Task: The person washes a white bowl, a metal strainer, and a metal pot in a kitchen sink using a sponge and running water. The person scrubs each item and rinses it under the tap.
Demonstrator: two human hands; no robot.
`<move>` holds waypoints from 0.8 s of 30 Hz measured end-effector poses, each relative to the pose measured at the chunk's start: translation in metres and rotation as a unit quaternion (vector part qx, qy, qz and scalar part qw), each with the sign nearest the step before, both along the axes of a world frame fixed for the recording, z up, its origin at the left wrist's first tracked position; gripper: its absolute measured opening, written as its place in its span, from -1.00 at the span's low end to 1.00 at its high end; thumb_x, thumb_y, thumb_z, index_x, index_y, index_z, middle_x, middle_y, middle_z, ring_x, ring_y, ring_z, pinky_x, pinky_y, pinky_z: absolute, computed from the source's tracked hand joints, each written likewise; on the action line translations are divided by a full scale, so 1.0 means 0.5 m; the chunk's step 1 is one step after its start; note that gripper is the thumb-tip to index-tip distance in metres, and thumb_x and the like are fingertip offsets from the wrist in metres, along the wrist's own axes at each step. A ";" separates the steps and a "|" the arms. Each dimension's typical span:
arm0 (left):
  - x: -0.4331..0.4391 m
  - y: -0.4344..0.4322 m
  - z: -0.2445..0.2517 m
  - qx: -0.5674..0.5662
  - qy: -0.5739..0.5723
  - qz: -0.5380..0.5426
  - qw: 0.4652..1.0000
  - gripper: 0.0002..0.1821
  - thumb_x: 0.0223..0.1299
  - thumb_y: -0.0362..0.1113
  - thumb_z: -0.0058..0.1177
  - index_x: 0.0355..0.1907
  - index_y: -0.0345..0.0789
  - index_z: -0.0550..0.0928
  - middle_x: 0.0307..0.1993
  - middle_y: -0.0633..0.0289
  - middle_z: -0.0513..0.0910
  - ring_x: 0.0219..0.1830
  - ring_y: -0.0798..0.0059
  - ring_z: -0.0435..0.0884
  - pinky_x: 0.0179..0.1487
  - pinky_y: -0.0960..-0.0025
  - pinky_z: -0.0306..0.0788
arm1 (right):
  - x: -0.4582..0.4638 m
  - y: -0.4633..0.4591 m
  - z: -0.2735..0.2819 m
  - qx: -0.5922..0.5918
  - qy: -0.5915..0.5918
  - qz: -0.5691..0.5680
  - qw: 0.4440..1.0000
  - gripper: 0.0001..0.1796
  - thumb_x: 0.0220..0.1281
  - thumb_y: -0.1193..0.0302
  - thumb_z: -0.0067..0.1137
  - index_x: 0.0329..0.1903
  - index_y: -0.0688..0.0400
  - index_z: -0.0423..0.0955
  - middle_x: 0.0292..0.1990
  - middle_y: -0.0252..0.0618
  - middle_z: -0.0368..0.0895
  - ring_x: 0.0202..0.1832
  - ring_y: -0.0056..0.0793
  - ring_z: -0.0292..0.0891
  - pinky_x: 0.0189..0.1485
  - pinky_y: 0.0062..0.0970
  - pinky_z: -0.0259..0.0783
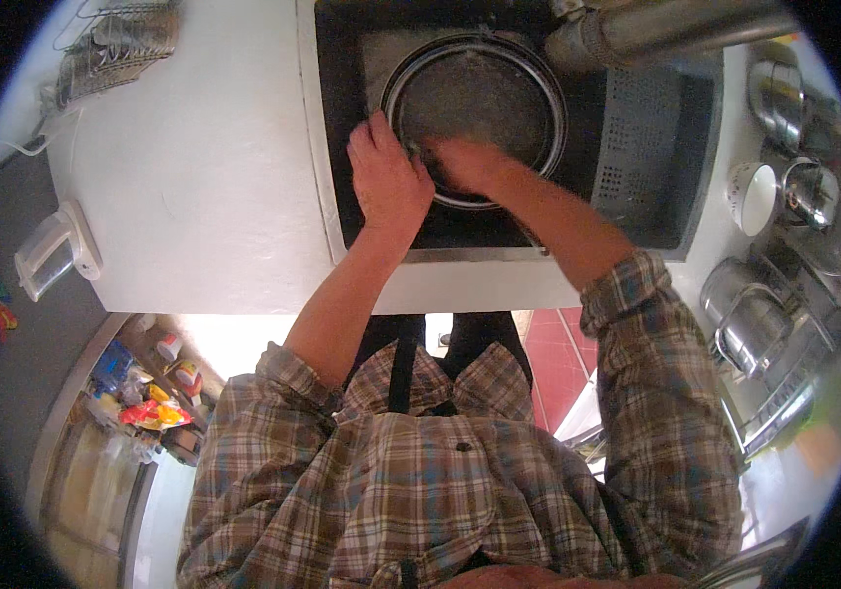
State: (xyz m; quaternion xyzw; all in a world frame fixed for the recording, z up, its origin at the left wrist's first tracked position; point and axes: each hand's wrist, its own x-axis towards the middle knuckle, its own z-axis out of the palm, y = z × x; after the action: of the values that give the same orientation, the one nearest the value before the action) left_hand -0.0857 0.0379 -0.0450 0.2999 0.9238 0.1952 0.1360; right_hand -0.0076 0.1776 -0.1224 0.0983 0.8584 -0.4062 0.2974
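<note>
In the dark kitchen sink point(361, 243) lies a round vessel with a shiny metal rim point(554, 96); whether it is a pan or a lid I cannot tell. My left hand point(391, 173) grips its near-left rim, thumb toward the inside. Just right of it, my right hand point(468, 166) reaches over the near part of the vessel, its fingers curled and blurred by motion. Anything in the right hand's fingers is hidden. A thin handle-like piece point(536, 241) shows beneath my right forearm.
A metal faucet point(678, 33) juts over the sink's far right. A perforated insert point(623, 147) fills its right side. Right of it stand a white bowl point(753, 197) and steel pots point(748, 316). A wire rack point(122, 55) and a white appliance point(59, 250) sit at left.
</note>
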 end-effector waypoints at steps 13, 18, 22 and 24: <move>0.004 0.074 -0.053 0.001 0.056 0.044 0.997 -0.62 0.04 -0.49 0.21 -0.03 -0.42 0.52 -0.10 -0.09 0.55 -0.03 -0.10 0.56 -0.01 0.01 0.49 | -0.021 0.050 -0.153 0.118 -0.018 -0.083 0.989 -0.44 0.42 0.13 0.12 0.32 0.21 0.52 0.33 0.09 0.53 0.38 0.03 0.44 0.43 -0.11 0.35; 0.052 0.065 -0.042 0.152 -0.014 0.104 0.983 -0.38 0.11 -0.58 0.09 0.32 -0.41 0.41 0.09 -0.14 0.47 0.08 -0.25 0.56 0.06 -0.07 0.53 | -0.041 0.035 0.014 -0.054 0.020 -0.262 0.963 -0.40 0.41 0.11 0.15 0.30 0.30 0.51 0.30 0.21 0.53 0.35 0.17 0.45 0.42 -0.04 0.34; 0.063 0.031 -0.028 0.218 -0.067 0.102 0.968 -0.34 0.13 -0.63 0.04 0.36 -0.41 0.38 0.16 -0.18 0.41 0.16 -0.26 0.53 0.12 -0.02 0.55 | -0.067 -0.002 -0.066 0.042 0.010 -0.303 0.952 -0.38 0.41 0.15 0.14 0.35 0.31 0.45 0.27 0.24 0.54 0.33 0.19 0.45 0.46 -0.04 0.27; 0.068 0.010 -0.018 0.220 -0.096 0.098 0.966 -0.33 0.13 -0.65 0.03 0.38 -0.41 0.38 0.16 -0.18 0.40 0.16 -0.22 0.54 0.10 0.04 0.56 | -0.070 -0.006 -0.122 0.136 -0.052 -0.225 0.963 -0.36 0.42 0.17 0.13 0.42 0.28 0.39 0.30 0.22 0.51 0.37 0.14 0.42 0.50 -0.07 0.22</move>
State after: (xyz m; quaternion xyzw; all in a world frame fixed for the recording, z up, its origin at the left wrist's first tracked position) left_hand -0.0519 0.0429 -0.0540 0.2103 0.8658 0.4336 0.1350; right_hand -0.0428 0.1746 -0.1832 0.3492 0.8447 -0.3362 0.2269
